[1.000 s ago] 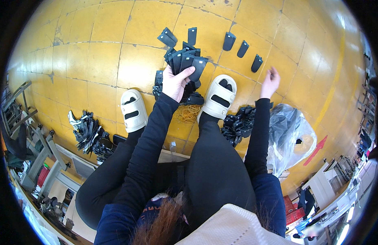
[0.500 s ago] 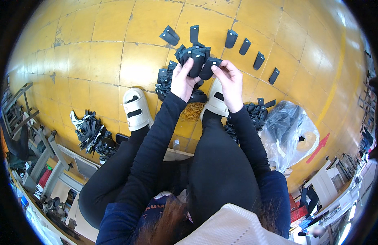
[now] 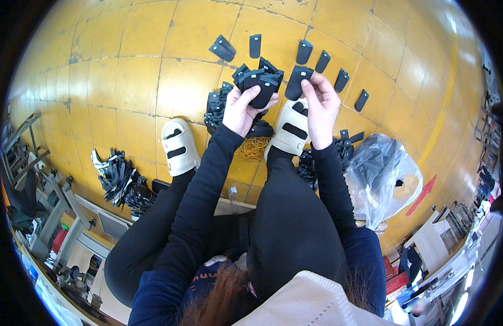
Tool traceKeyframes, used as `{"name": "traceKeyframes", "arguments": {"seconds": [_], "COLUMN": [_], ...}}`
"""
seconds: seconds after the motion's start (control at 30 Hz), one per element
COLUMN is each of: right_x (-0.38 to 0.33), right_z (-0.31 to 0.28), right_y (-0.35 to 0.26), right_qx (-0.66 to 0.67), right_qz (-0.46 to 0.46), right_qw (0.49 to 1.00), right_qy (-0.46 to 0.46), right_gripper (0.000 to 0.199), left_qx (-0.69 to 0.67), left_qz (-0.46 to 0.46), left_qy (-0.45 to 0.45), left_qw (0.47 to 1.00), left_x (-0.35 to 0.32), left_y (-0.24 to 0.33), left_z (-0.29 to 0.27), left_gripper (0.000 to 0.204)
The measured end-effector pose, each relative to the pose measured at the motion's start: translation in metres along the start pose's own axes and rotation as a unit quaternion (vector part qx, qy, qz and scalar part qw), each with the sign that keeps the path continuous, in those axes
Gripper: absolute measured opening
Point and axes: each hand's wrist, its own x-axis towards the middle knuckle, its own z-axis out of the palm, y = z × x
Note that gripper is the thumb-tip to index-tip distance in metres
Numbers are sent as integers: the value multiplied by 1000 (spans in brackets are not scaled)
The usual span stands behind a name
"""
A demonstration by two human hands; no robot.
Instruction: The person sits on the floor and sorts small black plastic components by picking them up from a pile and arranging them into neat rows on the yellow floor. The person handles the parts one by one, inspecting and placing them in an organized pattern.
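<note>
In my left hand [image 3: 240, 113] is a fanned bundle of black tongue-shaped pieces [image 3: 266, 93], each with a small pale label near its straight end. The thumb presses on the front of the bundle. Away to its right, my right hand [image 3: 322, 108] pinches a single black tongue-shaped piece [image 3: 296, 88] between thumb and fingers, apart from the bundle. Below the left hand, partly covered by it, lies a heap of similar black pieces [image 3: 212, 113]. Beyond the hands, more pieces lie spread on the floor, among them a labelled piece [image 3: 304, 52] and a small overlapping group [image 3: 222, 50].
Yellow rubber bands [image 3: 252, 150] lie between my cream sandals [image 3: 178, 148]. To the right are another black heap [image 3: 341, 152] and a clear plastic bag [image 3: 379, 176] with dark contents. A dark pile [image 3: 118, 176] sits at left. Metal frames [image 3: 72, 206] stand at the left rim.
My right hand has moved right with one black piece, widening the gap from the bundle. The left hand still holds the bundle, whose pieces have shifted slightly.
</note>
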Motion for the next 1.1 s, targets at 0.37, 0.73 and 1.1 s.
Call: {"name": "traceKeyframes", "arguments": {"seconds": [0.37, 0.73, 1.1], "right_x": [45, 21, 33], "right_z": [-8, -1, -5], "right_y": [102, 123, 128], "right_qx": [-193, -307, -264], "right_qz": [-20, -174, -106], "right_qw": [981, 933, 958], "right_qy": [-13, -66, -36], "right_gripper": [32, 17, 19], "left_qx": [-5, 3, 1], "left_qz": [4, 0, -14], "left_qy": [40, 46, 62], "left_qw": [999, 999, 998], "left_x": [8, 10, 10], "left_y": [-3, 1, -1], "left_z": [-7, -20, -17], "left_gripper": [27, 26, 28]}}
